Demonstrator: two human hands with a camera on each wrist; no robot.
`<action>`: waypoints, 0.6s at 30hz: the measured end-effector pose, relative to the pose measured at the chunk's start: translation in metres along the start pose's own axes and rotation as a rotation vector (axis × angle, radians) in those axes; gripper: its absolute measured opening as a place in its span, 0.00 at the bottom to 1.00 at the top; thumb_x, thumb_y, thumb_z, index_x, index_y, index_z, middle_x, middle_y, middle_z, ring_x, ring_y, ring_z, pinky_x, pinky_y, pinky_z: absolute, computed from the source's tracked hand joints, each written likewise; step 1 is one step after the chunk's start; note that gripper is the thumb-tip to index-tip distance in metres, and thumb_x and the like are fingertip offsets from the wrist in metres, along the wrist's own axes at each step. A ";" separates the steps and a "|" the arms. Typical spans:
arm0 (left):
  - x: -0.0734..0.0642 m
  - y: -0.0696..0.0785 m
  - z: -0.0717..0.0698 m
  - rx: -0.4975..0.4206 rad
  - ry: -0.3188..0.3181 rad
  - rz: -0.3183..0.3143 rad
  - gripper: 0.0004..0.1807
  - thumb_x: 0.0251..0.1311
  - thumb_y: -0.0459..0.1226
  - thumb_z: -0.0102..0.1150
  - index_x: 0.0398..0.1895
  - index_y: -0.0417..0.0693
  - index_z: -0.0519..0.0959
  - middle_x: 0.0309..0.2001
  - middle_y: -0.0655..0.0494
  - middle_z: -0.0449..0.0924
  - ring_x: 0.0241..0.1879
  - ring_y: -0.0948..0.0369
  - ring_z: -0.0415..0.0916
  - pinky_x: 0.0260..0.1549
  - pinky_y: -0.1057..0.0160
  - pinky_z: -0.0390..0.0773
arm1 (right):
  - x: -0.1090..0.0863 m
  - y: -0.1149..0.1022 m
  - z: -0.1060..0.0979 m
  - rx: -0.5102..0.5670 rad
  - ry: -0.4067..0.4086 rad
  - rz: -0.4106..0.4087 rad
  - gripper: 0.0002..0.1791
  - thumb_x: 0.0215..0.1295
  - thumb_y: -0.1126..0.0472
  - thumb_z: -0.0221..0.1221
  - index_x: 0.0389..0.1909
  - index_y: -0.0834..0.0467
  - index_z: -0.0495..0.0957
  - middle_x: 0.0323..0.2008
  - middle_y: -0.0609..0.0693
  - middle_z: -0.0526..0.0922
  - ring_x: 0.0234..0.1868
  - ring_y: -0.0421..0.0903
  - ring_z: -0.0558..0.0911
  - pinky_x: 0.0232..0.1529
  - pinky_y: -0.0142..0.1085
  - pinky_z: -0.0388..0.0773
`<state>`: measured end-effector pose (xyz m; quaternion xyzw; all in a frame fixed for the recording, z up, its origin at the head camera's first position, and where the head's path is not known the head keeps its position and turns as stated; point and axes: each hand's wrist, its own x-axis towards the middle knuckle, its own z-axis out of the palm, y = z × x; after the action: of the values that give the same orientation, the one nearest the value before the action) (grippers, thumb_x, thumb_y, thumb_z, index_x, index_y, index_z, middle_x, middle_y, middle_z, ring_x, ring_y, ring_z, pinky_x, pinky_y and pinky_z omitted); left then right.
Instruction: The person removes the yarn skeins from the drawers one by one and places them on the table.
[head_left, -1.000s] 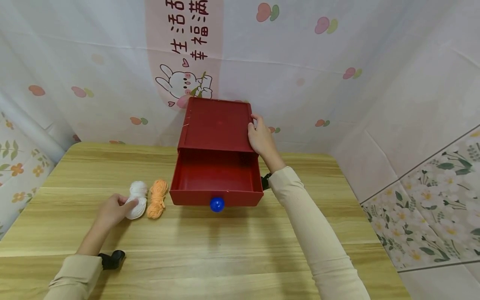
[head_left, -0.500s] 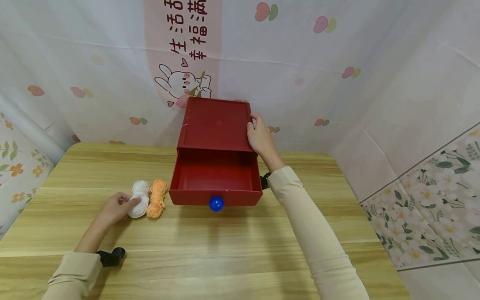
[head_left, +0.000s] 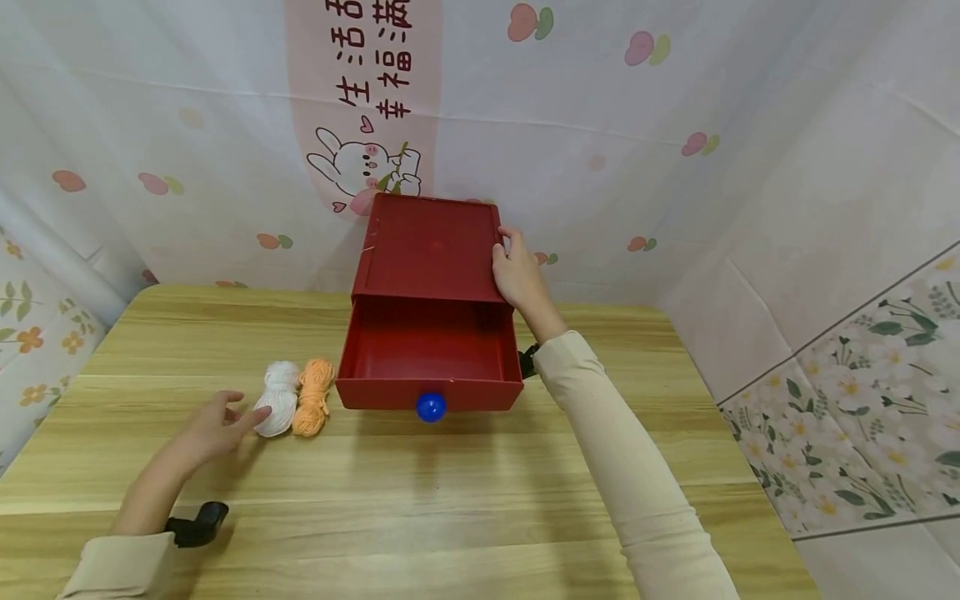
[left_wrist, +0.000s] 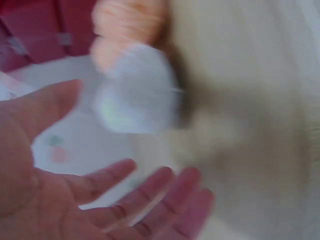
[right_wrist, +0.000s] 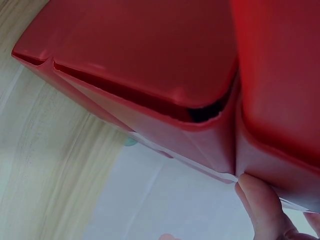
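My left hand (head_left: 213, 427) has its fingers spread and holds nothing; the left wrist view shows a gap between it and the white yarn skein (head_left: 279, 400). In the head view its fingertips are close to that skein's left side. Beside it an orange yarn skein (head_left: 313, 397) lies on the table. My right hand (head_left: 519, 275) rests against the right edge of a red drawer box (head_left: 435, 250). Its fingertips touch that edge in the right wrist view (right_wrist: 260, 202); some fingers are hidden. The drawer (head_left: 431, 393), with a blue round knob (head_left: 431, 407), is pulled out and its inside shows bare.
The skeins and box stand on a wooden table (head_left: 420, 525). A printed curtain (head_left: 585, 183) hangs close behind the box. A black wrist-worn device (head_left: 198, 523) sits at the left wrist, another (head_left: 528, 362) at the right.
My left hand has let go of the white skein and drawn back to the left. Before that, the skein shifted slightly right, up to the orange one. The right hand stays at the box.
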<state>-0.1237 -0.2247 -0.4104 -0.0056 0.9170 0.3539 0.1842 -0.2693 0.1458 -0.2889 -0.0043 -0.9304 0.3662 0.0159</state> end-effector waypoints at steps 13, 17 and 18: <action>-0.083 0.111 0.025 0.124 0.222 0.286 0.19 0.59 0.50 0.53 0.49 0.52 0.74 0.35 0.62 0.79 0.33 0.64 0.77 0.29 0.61 0.75 | 0.001 0.000 0.001 0.009 0.010 -0.005 0.25 0.71 0.52 0.35 0.67 0.49 0.52 0.63 0.57 0.66 0.59 0.52 0.70 0.57 0.47 0.66; -0.091 0.138 0.040 0.111 0.256 0.425 0.16 0.58 0.48 0.55 0.49 0.58 0.74 0.35 0.69 0.78 0.34 0.69 0.75 0.35 0.63 0.78 | 0.001 0.001 0.001 0.014 0.001 -0.007 0.25 0.71 0.52 0.35 0.67 0.49 0.52 0.63 0.56 0.65 0.60 0.52 0.69 0.58 0.47 0.65; -0.092 0.143 0.044 0.109 0.276 0.464 0.16 0.58 0.47 0.56 0.50 0.59 0.74 0.35 0.70 0.78 0.34 0.69 0.76 0.35 0.63 0.78 | 0.001 0.000 0.000 0.015 -0.001 -0.008 0.25 0.71 0.52 0.34 0.67 0.50 0.51 0.63 0.56 0.65 0.60 0.52 0.69 0.58 0.47 0.65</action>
<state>-0.0439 -0.0995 -0.3163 0.1665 0.9278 0.3326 -0.0283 -0.2700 0.1458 -0.2894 -0.0002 -0.9276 0.3732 0.0171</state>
